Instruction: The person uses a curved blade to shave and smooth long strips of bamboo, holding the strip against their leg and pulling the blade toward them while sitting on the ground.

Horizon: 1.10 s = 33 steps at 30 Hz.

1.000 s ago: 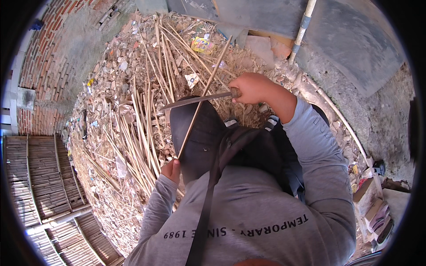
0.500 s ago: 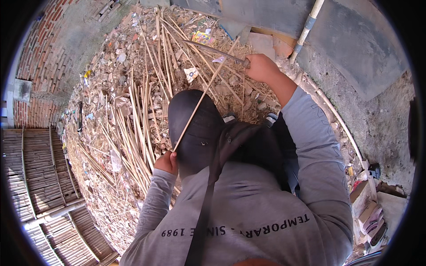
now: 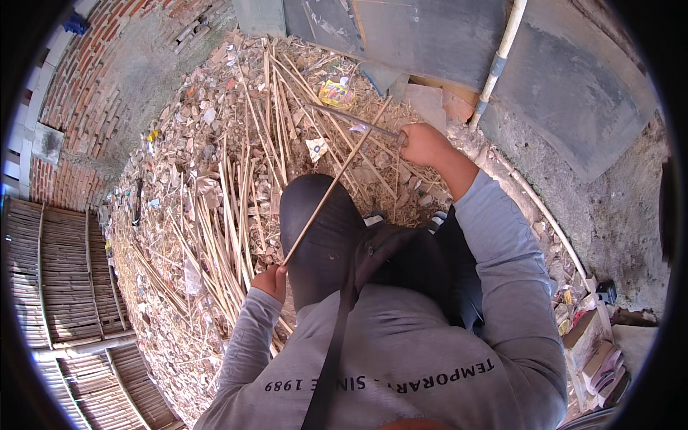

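My left hand (image 3: 270,282) is closed around the near end of a long thin bamboo strip (image 3: 324,197). The strip slants up and away to the right, over my dark-covered knee (image 3: 315,215). Farther out on the right, my right hand (image 3: 427,145) is wrapped around the handle of a long knife (image 3: 351,119), which its fist hides. The dark narrow blade points left and crosses the strip near its far end; whether the two touch, I cannot tell.
Many split bamboo strips (image 3: 228,222) lie left of my knee and ahead of it, on ground littered with rubble and scraps. A pale pole (image 3: 496,61) leans against grey panels at the far right. A brick wall (image 3: 93,93) and bamboo slatting (image 3: 64,265) stand left.
The whole scene sits lower in the picture, as the view has tilted upward. Both hands keep their grips, and the blade still crosses the strip at about the same spot.
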Available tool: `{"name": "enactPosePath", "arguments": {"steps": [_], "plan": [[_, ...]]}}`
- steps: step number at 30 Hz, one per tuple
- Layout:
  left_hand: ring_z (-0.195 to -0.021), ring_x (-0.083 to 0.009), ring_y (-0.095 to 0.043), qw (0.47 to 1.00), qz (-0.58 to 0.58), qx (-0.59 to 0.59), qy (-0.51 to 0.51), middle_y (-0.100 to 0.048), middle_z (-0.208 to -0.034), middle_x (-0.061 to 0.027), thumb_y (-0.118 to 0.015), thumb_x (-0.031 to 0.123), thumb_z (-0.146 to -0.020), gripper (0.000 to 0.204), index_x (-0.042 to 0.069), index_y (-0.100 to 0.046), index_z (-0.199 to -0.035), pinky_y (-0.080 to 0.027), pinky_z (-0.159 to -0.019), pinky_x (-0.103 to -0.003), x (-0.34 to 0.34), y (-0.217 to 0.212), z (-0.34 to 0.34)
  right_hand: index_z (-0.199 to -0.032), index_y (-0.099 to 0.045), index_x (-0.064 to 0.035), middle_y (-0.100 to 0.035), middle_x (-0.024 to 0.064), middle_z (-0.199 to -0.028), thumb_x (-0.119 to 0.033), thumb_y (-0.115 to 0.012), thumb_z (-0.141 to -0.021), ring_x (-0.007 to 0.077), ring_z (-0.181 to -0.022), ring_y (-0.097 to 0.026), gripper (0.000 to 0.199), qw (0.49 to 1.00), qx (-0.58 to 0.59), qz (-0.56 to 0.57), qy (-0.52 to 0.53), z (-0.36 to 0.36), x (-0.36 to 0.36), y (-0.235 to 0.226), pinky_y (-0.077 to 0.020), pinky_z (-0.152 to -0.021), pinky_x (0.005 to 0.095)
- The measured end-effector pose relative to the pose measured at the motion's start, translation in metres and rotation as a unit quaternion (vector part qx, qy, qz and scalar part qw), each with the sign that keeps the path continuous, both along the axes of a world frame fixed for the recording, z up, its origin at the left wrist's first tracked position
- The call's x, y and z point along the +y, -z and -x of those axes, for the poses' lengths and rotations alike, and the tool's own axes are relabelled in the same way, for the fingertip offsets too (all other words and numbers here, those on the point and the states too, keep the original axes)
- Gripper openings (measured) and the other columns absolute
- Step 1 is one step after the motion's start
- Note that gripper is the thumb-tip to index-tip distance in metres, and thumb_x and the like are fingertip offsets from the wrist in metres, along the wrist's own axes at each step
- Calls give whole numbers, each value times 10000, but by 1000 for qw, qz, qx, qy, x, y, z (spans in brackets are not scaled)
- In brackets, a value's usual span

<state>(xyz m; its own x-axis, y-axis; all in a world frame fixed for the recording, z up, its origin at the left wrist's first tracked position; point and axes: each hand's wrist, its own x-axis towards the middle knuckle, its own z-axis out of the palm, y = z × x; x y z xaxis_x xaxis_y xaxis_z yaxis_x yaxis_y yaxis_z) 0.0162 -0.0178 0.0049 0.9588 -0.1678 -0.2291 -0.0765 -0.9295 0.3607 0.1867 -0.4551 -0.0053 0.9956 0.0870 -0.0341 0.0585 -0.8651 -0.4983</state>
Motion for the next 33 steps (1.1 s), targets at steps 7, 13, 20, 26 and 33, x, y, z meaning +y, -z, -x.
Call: {"name": "enactPosePath", "arguments": {"steps": [7, 13, 20, 26, 33], "plan": [[-781, -479, -599, 1000, 31, -1, 2, -618, -774, -279, -384, 330, -969, 396, 14, -616, -913, -473, -697, -527, 3, 11, 2, -992, -656, -87, -660, 190, -846, -179, -621, -742, 374, -851, -644, 269, 998, 32, -12, -57, 15, 28, -2, -517, -758, 462], [-773, -481, -603, 1000, 6, 8, 17, -629, -796, -275, -306, 390, -981, 480, 28, -617, -927, -480, -718, -541, 8, 11, -2, -947, -663, -60, -667, 199, -873, -217, -659, -721, 390, -849, -635, 275, 999, -16, 0, -29, 7, 9, 14, -513, -759, 452], [-770, -478, -603, 1000, -24, 0, -9, -621, -769, -272, -331, 406, -985, 465, 33, -604, -938, -488, -714, -527, 0, 13, 2, -936, -661, -71, -665, 193, -888, -214, -656, -710, 381, -860, -639, 268, 1000, 10, -23, -8, 1, 7, 5, -513, -769, 463], [-771, -475, -608, 999, -32, -7, 5, -622, -765, -273, -342, 427, -982, 481, 26, -604, -935, -484, -709, -531, 0, 0, 6, -937, -656, -82, -672, 182, -872, -191, -628, -712, 372, -879, -648, 251, 996, 37, 59, -63, 26, 36, -28, -517, -778, 461], [-759, -464, -613, 999, -32, -24, 4, -626, -748, -258, -325, 441, -987, 491, 32, -584, -908, -488, -695, -528, -6, 0, 1, -950, -664, -83, -676, 168, -916, -191, -632, -721, 374, -890, -640, 255, 997, 56, 34, -45, 10, 17, -11, -512, -784, 460]]}}
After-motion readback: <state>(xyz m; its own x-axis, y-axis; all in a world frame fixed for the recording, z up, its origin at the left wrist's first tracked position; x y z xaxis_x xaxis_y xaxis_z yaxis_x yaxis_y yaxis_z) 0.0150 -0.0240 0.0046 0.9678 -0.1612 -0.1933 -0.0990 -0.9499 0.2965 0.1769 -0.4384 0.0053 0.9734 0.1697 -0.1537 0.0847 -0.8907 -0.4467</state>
